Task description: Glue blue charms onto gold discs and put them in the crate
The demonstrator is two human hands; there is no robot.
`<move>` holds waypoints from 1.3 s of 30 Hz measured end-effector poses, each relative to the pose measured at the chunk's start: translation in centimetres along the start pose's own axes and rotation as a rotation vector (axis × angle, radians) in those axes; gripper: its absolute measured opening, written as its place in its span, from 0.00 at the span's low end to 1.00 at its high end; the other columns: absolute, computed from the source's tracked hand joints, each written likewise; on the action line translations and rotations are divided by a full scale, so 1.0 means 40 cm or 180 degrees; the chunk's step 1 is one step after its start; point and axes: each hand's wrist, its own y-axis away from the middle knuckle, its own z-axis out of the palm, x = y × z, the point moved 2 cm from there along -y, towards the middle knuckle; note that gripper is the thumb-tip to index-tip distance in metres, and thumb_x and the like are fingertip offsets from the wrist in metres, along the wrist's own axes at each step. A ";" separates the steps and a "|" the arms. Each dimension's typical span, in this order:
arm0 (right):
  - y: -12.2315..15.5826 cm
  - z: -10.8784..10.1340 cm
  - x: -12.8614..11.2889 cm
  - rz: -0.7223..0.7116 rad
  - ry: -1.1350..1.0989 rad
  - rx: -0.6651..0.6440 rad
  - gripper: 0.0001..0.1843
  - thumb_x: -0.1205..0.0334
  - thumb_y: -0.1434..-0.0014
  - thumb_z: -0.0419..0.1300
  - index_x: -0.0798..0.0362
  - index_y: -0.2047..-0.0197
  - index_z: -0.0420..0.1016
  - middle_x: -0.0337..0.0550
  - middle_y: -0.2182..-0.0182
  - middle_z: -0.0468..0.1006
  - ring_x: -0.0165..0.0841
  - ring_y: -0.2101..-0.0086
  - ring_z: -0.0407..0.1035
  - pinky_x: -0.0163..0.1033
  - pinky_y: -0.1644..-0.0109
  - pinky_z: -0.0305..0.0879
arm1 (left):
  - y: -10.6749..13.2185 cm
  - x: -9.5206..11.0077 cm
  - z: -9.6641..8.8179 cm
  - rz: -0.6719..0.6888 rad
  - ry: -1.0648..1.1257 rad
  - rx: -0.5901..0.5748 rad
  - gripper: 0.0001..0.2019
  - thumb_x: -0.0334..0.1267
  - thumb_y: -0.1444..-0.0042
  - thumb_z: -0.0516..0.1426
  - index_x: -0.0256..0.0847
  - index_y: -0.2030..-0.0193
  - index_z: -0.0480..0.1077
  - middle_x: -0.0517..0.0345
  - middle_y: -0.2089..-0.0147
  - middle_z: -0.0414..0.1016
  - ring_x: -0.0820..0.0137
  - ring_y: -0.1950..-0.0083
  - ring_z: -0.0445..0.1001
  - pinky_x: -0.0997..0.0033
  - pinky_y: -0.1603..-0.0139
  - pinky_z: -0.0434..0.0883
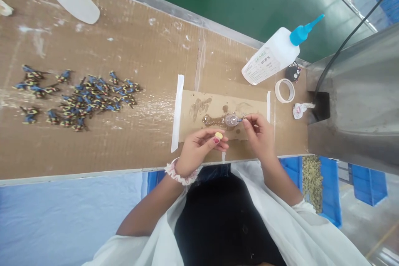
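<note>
My left hand pinches a small round yellow piece between thumb and forefinger. To its right, my right hand is closed on a small dark-blue piece, mostly hidden by the fingertips. That piece's tip is at the edge of a small clear round dish; I cannot tell whether they touch. Under both hands lies a cardboard sheet taped at its sides, with a wet, shiny brown smear left of the dish.
Several small blue, yellow and dark figures lie on the left of the table. A white glue bottle with blue nozzle, a tape roll and a black trinket are at right, beside a metal housing.
</note>
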 end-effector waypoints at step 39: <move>0.021 0.003 -0.009 -0.0883 0.0596 0.0355 0.03 0.64 0.34 0.56 0.51 0.61 0.69 0.37 0.72 0.69 0.29 0.73 0.64 0.35 0.70 0.63 | 0.000 -0.005 0.000 0.0050 -0.0062 -0.0067 0.18 0.49 0.48 0.66 0.37 0.58 0.76 0.53 0.66 0.81 0.67 0.68 0.81 0.65 0.64 0.81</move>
